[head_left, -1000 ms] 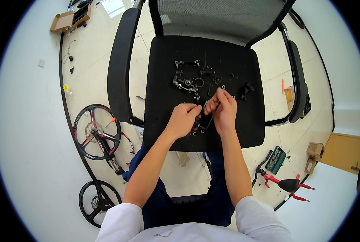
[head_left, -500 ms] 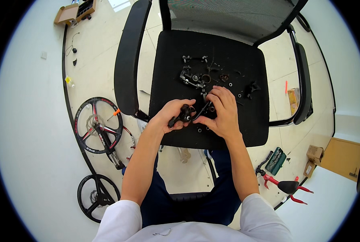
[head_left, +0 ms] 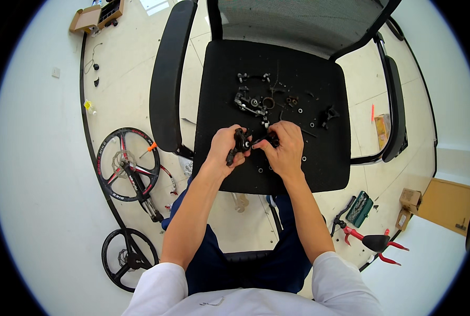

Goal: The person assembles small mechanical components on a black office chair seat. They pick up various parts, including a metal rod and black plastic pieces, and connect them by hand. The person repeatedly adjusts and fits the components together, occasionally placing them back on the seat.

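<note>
My left hand [head_left: 223, 148] is closed round a black metal bicycle part [head_left: 241, 143], which looks like a brake caliper and has a silver round bolt on its face. Beside it, my right hand [head_left: 286, 151] pinches a small dark piece [head_left: 266, 138] between thumb and fingers. That piece points toward the bicycle part; whether the two touch I cannot tell. Both hands are over the black chair seat [head_left: 219, 68]. Just beyond them lie a silver-and-black metal mechanism [head_left: 252, 105], a ring [head_left: 268, 102] and small brown parts [head_left: 292, 100].
On the seat's right are a black bracket-like part [head_left: 328, 115], a thin rod [head_left: 309, 132] and several washers. Armrests flank the seat. Spoked wheels [head_left: 128, 164] and an orange screwdriver [head_left: 152, 147] are at left. A green tool case [head_left: 360, 209] and red frame [head_left: 356, 234] lie at right.
The black part in my left hand has turned more upright. My right hand has shifted slightly, its fingers drawn closer together; the long dark rod between the hands now shows less.
</note>
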`<state>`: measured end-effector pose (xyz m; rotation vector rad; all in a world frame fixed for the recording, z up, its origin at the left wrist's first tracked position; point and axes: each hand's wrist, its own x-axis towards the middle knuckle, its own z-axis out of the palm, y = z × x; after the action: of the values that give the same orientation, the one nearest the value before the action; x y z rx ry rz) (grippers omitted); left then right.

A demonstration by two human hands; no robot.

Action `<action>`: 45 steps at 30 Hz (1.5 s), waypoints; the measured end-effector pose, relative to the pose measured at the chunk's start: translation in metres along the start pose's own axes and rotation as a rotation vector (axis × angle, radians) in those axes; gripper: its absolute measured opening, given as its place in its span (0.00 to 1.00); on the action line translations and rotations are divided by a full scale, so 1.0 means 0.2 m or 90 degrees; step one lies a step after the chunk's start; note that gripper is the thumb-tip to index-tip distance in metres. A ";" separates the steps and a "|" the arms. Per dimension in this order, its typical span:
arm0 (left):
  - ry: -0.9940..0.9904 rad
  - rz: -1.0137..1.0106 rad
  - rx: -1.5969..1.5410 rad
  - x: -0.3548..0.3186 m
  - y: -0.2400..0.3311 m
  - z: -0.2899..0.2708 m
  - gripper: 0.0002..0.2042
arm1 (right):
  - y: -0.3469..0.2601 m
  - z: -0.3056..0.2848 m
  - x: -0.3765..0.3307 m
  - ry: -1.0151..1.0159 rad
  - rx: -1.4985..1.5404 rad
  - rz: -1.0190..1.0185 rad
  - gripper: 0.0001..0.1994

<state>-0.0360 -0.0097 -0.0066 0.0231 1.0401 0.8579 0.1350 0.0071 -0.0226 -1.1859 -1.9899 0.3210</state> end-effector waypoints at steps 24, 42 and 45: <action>0.050 0.562 0.596 -0.01 -0.11 0.09 0.10 | -0.04 0.05 0.00 0.033 1.044 0.826 0.13; 0.014 0.386 0.140 0.07 -0.05 0.09 0.10 | 0.05 -0.13 -0.01 -0.155 0.466 0.349 0.07; 0.019 0.366 0.175 0.06 -0.02 0.08 0.10 | 0.00 -0.15 0.03 -0.186 0.464 0.364 0.07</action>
<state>-0.0186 0.0013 -0.0077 0.5647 1.1933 1.2251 0.1550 0.0065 -0.0008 -1.2178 -1.4781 1.4382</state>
